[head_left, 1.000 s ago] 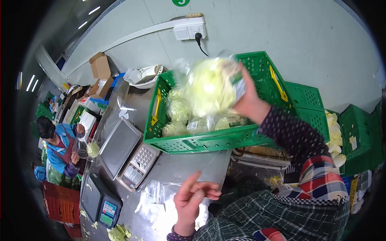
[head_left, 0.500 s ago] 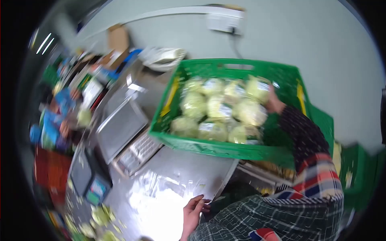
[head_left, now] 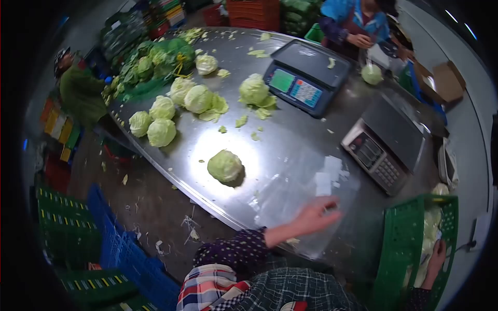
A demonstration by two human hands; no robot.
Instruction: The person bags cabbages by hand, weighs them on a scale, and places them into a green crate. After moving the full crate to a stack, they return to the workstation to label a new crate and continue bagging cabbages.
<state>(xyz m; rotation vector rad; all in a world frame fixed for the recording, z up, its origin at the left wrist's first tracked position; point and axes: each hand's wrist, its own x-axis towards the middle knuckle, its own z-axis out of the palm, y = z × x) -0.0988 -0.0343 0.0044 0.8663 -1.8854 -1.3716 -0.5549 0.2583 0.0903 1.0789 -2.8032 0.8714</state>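
My left hand [head_left: 315,216] hovers over clear plastic bags [head_left: 282,202] on the metal table, fingers apart, holding nothing; it is slightly blurred. At the far right my right hand [head_left: 437,259] reaches into a green crate [head_left: 397,233], fingers stretched along the wrapped cabbages [head_left: 429,228] inside, not closed round one. White labels [head_left: 328,176] lie on the bags just beyond my left hand. A single bare cabbage [head_left: 224,166] sits mid-table, left of the bags.
Several cabbages [head_left: 198,99] and loose leaves cover the far left. Two scales stand on the table, a blue-framed one [head_left: 308,78] and a silver one [head_left: 384,150]. A co-worker [head_left: 358,23] handles a bagged cabbage [head_left: 371,74] opposite; another person [head_left: 80,90] stands left. Blue crates [head_left: 129,254] stand lower left.
The view has swung left, bringing the cabbages and blue-framed scale into full sight; the green crate is now at the right edge. My left hand has moved over the bags; my right remains at the crate.
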